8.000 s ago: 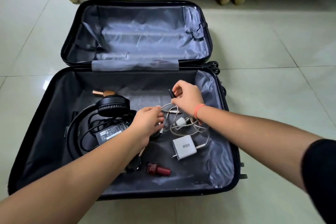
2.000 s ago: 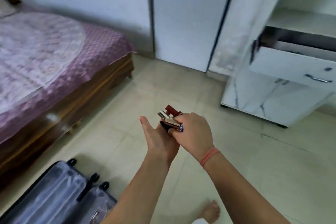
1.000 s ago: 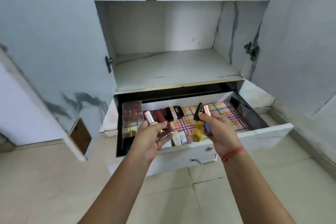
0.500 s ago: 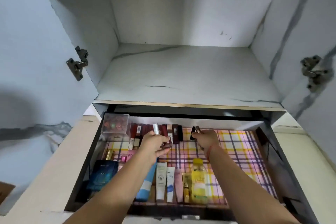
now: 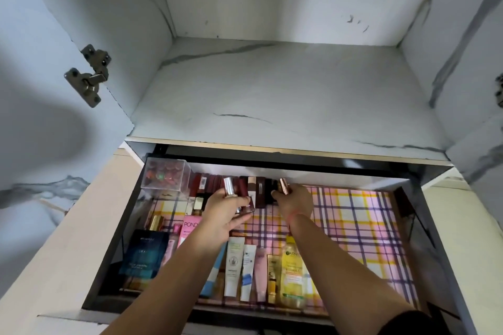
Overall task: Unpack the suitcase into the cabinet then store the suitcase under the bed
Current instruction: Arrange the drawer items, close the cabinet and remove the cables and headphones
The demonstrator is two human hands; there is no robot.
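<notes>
1. The left hand [image 5: 226, 215] curls its fingers and thumb round a silver tube [image 5: 229, 185], held upright. A small dark red item [image 5: 249, 207] is pinched at its fingertips.
2. The right hand [image 5: 296, 202] grips a rose-gold tube [image 5: 284, 185], cap end up.
3. Both tubes are inside the open drawer [image 5: 416, 215] of the cabinet [image 5: 285, 95], at its back wall. They are just beside a row of lipsticks [image 5: 260, 191].
4. The row runs left to right, straight ahead of both hands. Its free end lies at the right hand, next to bare plaid liner [image 5: 353, 220]. The right hand is therefore judged better placed to extend the row, tube axis upright.
5. Both tubes are slim, glossy and metallic, and probably topple easily.
6. The suitcase is not in view.
</notes>
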